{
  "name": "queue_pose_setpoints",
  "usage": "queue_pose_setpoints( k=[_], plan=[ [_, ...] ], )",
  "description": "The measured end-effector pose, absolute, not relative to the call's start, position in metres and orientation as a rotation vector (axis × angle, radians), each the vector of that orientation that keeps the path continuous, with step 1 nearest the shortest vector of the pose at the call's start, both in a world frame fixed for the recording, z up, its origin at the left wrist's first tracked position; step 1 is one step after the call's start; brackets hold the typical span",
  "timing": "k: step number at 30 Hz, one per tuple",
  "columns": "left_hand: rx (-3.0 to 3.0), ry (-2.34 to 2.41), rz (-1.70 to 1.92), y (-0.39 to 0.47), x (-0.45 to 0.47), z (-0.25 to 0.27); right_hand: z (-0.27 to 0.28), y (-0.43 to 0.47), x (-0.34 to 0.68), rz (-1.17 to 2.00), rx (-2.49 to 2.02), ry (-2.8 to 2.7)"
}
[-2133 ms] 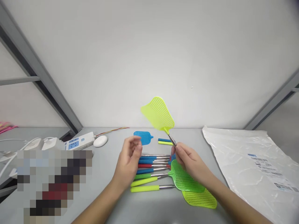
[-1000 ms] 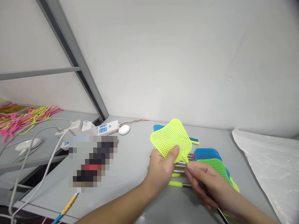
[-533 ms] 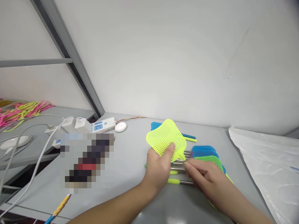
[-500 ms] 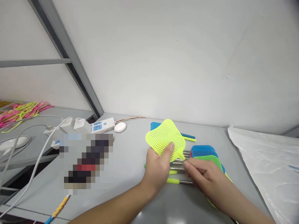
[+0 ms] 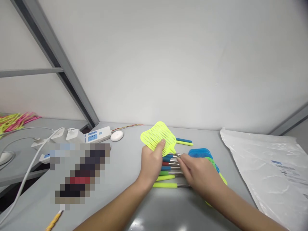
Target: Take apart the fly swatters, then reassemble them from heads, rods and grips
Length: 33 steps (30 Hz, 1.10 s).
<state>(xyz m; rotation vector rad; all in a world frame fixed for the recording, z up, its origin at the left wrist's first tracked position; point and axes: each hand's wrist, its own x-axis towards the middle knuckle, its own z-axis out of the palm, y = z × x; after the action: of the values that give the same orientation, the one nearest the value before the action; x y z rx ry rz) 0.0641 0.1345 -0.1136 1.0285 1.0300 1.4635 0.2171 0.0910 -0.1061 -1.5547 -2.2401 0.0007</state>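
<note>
A bright yellow fly swatter [image 5: 157, 136] with a perforated head is raised over the table. My left hand [image 5: 152, 160] is closed on its head, thumb on the front face. Its thin metal shaft is pinched at the neck in my right hand [image 5: 196, 166], fingers closed. Below both hands lie several more fly swatters with metal shafts and coloured grips, among them a yellow grip [image 5: 166, 185] and a green grip [image 5: 163, 173]. Blue swatter heads [image 5: 199, 152] and a green head [image 5: 210, 158] show beyond my right hand, which partly hides the pile.
Behind the swatter, a blue handle [image 5: 184, 140] and a yellow handle [image 5: 185, 143] lie near the wall. A white plastic bag [image 5: 262, 166] covers the right side. On the left are a power strip [image 5: 99, 134], a round white device [image 5: 116, 136], cables and a pixelated object [image 5: 81, 173].
The view has shifted right, so things appear further left. More of the metal shaft now shows between the yellow head and my right fingers. Both hands keep their hold.
</note>
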Motion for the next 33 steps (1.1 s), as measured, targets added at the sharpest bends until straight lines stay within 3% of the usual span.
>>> queue_pose_setpoints(
  k=[3,6,9,13,16,18,22,26,33],
  plan=[
    [1.003,1.062,1.472,0.137,0.064,-0.113,-0.112,0.093,0.214,-0.436,-1.488,-2.262],
    [0.973,1.115,1.498,0.139,0.064,-0.112,-0.108,0.098,0.211,-0.645,-1.398,-2.308],
    [0.957,1.095,1.504,0.15,0.053,-0.111,-0.095,0.105,0.215,-0.653,-1.423,-2.451],
    [1.094,1.082,1.225,0.175,0.01,-0.105,-0.077,0.114,0.24,-0.596,-1.512,-2.626],
    [1.499,1.425,1.531,0.178,-0.007,-0.091,-0.067,0.114,0.261,-0.622,-1.607,-2.629],
    [1.98,1.46,1.536,0.166,0.003,-0.079,-0.061,0.111,0.266,-0.633,-1.645,-2.635],
    [2.876,1.08,0.835,0.129,0.051,-0.055,-0.05,0.096,0.259,-0.636,-1.587,-2.695],
    [2.903,0.935,0.327,0.102,0.066,-0.037,-0.048,0.069,0.259,-0.7,-1.457,-2.773],
    [2.886,0.53,-0.152,0.061,0.055,-0.034,-0.042,-0.007,0.278,-0.973,-0.98,-2.763]
  ],
)
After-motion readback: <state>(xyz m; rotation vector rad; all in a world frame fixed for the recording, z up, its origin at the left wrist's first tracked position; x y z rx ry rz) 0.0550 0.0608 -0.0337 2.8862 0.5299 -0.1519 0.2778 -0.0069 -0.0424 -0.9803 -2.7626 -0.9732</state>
